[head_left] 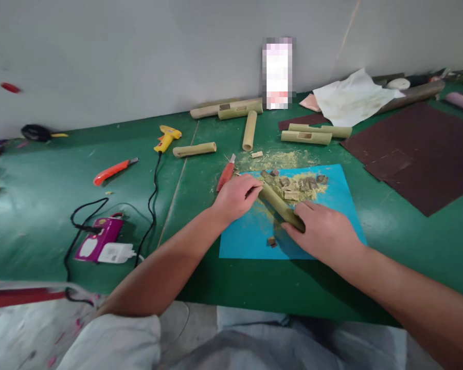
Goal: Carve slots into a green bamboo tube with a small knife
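A green bamboo tube (280, 201) slants over the blue sheet (247, 240) between my two hands. My left hand (238, 196) is closed on its far end, the fingertips pressed together there. Around the near end my right hand (322, 226) wraps, thumb below and fingers above. Beyond the tube, several small bamboo chips (291, 195) and yellowish sawdust lie on the sheet. One brown chip (272, 241) rests below the tube. Just past my left hand lies a red-handled knife (226, 173).
To the left are an orange cutter (113, 171), a yellow glue gun (166, 139) with a black cord and a purple power strip (100, 239). More bamboo pieces (249, 131) lie toward the wall. Dark brown sheets (420, 154) and white paper (357, 97) cover the right side.
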`<act>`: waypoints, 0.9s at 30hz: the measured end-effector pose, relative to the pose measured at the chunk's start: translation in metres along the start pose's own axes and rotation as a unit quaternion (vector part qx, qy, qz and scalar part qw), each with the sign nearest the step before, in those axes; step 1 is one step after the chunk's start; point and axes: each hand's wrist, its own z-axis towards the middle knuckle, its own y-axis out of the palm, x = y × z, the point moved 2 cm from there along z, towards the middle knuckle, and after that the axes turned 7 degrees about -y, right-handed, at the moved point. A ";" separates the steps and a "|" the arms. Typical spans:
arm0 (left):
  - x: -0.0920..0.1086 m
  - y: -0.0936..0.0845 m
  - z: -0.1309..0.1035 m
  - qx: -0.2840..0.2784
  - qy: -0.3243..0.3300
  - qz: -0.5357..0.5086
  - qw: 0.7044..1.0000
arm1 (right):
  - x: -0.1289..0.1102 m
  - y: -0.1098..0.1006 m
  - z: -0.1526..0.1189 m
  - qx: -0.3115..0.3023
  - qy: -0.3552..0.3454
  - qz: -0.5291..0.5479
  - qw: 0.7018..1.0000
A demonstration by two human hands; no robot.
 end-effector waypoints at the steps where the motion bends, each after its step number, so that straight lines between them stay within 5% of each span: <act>1: 0.000 0.000 0.000 0.003 -0.001 -0.002 1.000 | 0.000 0.000 0.000 -0.001 0.001 0.000 1.000; 19: 0.002 -0.001 -0.008 0.025 -0.039 -0.019 0.999 | -0.001 0.000 0.001 -0.017 0.018 0.010 1.000; 27: -0.001 0.000 -0.009 0.021 -0.035 -0.026 0.999 | -0.002 0.005 -0.010 0.031 -0.005 -0.028 0.999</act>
